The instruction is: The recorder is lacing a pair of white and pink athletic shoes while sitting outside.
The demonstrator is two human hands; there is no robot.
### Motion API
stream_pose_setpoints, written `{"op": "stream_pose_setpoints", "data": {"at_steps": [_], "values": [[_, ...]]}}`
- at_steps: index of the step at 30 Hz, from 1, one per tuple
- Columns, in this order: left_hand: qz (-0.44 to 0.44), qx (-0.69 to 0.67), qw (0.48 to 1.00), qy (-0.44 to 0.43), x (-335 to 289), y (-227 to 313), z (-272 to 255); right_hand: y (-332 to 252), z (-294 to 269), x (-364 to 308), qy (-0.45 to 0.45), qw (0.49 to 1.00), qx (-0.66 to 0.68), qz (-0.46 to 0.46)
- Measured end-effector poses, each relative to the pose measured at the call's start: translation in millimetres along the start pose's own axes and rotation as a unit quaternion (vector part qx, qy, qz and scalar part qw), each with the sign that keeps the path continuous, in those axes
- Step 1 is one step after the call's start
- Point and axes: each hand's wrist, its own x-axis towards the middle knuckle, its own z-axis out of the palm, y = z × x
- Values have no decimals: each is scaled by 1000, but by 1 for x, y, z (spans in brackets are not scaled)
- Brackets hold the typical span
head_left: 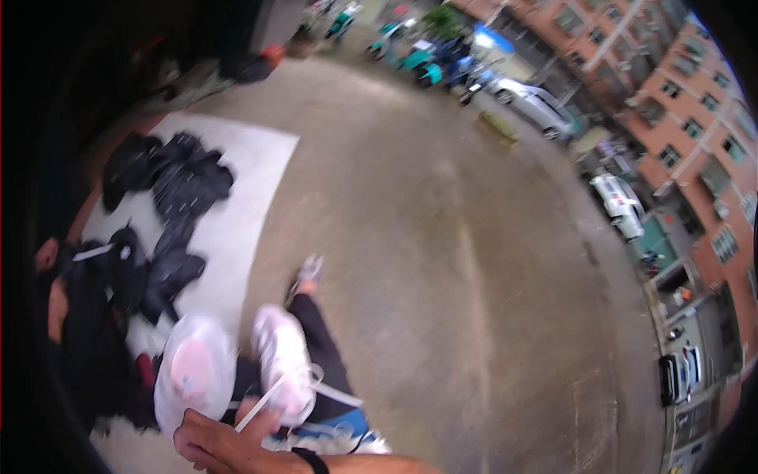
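My right hand [225,444] comes in along the bottom edge, with a black band [314,460] on the wrist. Its fingers are closed around the thin white handles [264,401] of a white plastic bag [284,365] with pinkish contents. A second white bag [193,371] with something pink inside hangs just left of it, touching the hand; whether the hand holds it too is unclear through the blur. My left hand is out of sight.
A leg in black trousers [325,347] with a grey shoe [309,270] steps on concrete ground [442,261]. Several black bags [185,186] lie on a white sheet [245,158]. A person in black [87,332] crouches at left. Parked cars [620,204] and scooters [426,67] line the far side.
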Motion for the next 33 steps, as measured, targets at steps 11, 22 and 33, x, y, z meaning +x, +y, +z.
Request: {"op": "stream_pose_setpoints", "data": {"at_steps": [11, 22, 33], "values": [[138, -369, 917, 52, -26, 79, -27, 24, -69, -95, 288, 922, -252, 56], [83, -361, 921, 125, -40, 85, -52, 104, -129, -132, 254, 803, -514, 166], [263, -493, 828, -47, -43, 85, -104, 120, -157, -158, 239, 778, -564, 138]]}}
